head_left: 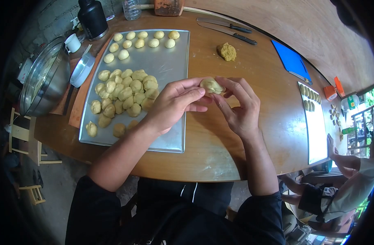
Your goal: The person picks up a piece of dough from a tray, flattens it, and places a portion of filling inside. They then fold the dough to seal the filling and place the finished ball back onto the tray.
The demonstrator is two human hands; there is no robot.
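Holding dough pc (212, 86) | L fingers (190, 96) & R fingers (236, 88) clamped on it | tray (170, 61) w/ dough balls (136, 85) on tbl (273, 77)

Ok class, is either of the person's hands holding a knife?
No, the left hand and right hand hold dough, while both knives lie on the table.

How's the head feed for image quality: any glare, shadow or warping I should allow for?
Head view: strong fisheye bowing of the table, with blackened corners; glare whitens the far-right tray; a shadow darkens the tabletop between the forearms; the dough piece between left hand and right hand is readable, fine texture soft.
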